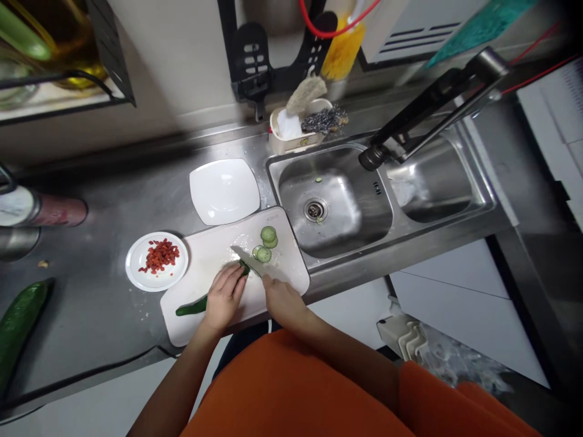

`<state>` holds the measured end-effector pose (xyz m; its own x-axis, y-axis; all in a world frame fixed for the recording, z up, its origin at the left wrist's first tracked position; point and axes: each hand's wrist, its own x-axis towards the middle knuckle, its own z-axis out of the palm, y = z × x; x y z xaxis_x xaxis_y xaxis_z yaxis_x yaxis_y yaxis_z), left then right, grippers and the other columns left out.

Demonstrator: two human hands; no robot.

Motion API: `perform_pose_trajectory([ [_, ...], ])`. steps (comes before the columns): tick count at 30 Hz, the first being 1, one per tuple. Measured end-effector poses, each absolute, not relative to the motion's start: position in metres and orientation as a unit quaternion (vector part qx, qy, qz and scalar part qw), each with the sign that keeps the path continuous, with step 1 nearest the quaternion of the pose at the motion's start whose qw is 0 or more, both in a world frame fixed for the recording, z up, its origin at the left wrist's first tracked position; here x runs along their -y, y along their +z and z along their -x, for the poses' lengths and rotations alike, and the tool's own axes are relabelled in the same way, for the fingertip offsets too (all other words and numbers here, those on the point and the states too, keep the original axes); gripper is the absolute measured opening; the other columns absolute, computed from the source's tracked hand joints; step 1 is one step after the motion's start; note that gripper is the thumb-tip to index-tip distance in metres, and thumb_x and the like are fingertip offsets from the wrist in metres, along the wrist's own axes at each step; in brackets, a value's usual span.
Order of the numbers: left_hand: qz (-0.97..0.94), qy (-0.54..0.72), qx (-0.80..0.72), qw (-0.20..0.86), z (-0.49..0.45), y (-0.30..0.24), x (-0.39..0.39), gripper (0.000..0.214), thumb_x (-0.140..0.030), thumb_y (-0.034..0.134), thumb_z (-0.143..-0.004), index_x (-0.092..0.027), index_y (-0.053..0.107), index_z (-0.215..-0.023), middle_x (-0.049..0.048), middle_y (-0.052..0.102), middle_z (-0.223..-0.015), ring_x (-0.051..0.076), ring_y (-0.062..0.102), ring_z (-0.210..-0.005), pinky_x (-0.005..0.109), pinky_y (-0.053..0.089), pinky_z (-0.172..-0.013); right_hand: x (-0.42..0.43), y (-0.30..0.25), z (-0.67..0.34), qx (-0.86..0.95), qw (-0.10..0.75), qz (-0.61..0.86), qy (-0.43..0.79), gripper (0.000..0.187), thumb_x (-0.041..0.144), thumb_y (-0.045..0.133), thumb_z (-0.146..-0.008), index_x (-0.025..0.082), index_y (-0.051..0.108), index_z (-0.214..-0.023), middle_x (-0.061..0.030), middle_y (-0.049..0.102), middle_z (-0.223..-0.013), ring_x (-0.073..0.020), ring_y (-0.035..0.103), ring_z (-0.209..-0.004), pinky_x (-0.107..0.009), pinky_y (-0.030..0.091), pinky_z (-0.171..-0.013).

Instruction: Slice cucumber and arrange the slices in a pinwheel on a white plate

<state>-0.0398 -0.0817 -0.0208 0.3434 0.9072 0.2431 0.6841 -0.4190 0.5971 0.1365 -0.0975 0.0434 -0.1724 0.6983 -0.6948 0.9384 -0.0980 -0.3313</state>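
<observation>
On a white cutting board point(200, 255) lies a dark green cucumber point(191, 307), partly covered by my left hand point(225, 295), whose fingers press it down near its cut end. My right hand point(283, 301) is closed around the handle of a kitchen knife point(246, 260); the handle itself is hidden in the fist. The blade points up and left, right beside the cucumber's cut end. Several thin cucumber slices point(268, 235) rest on the board to the right of the blade.
A white square plate point(223, 191) sits behind the board, and a round plate point(132, 264) with chopped red pieces stands left of it. The sink point(291, 200) adjoins on the right, under a black faucet point(410, 115). Another cucumber point(22, 321) lies far left.
</observation>
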Motion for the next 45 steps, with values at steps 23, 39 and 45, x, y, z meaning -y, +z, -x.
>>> perform_pose_trajectory([
  [23, -0.796, 0.293, -0.497, 0.182, 0.040, -0.020, 0.082, 0.021, -0.018, 0.058, -0.088, -0.018, 0.063, -0.109, 0.0092, 0.069, -0.106, 0.021, 0.064, -0.103, 0.041, 0.052, -0.094, 0.124, 0.086, -0.148, -0.650, 0.199, -0.608, -0.410, 0.028, 0.003, 0.042, -0.084, 0.016, 0.049, -0.108, -0.0116, 0.065, -0.091, -0.0244, 0.068, -0.086, -0.028, 0.050, -0.066],
  [39, -0.790, 0.291, -0.503, 0.197, 0.041, -0.021, 0.081, 0.019, -0.019, 0.058, -0.088, -0.018, 0.064, -0.106, 0.0084, 0.069, -0.104, 0.021, 0.064, -0.102, 0.041, 0.052, -0.094, 0.118, 0.084, -0.145, -0.643, 0.202, -0.600, -0.430, 0.032, 0.002, 0.042, -0.082, 0.016, 0.050, -0.110, -0.0135, 0.066, -0.092, -0.0256, 0.067, -0.091, -0.029, 0.051, -0.071],
  [45, -0.791, 0.289, -0.502, 0.195, 0.041, -0.021, 0.081, 0.018, -0.019, 0.058, -0.088, -0.019, 0.064, -0.105, 0.0082, 0.070, -0.103, 0.021, 0.064, -0.101, 0.041, 0.052, -0.093, 0.111, 0.084, -0.142, -0.648, 0.207, -0.597, -0.425, 0.029, 0.003, 0.038, -0.085, 0.015, 0.050, -0.109, -0.0124, 0.066, -0.092, -0.0247, 0.068, -0.090, -0.028, 0.049, -0.069],
])
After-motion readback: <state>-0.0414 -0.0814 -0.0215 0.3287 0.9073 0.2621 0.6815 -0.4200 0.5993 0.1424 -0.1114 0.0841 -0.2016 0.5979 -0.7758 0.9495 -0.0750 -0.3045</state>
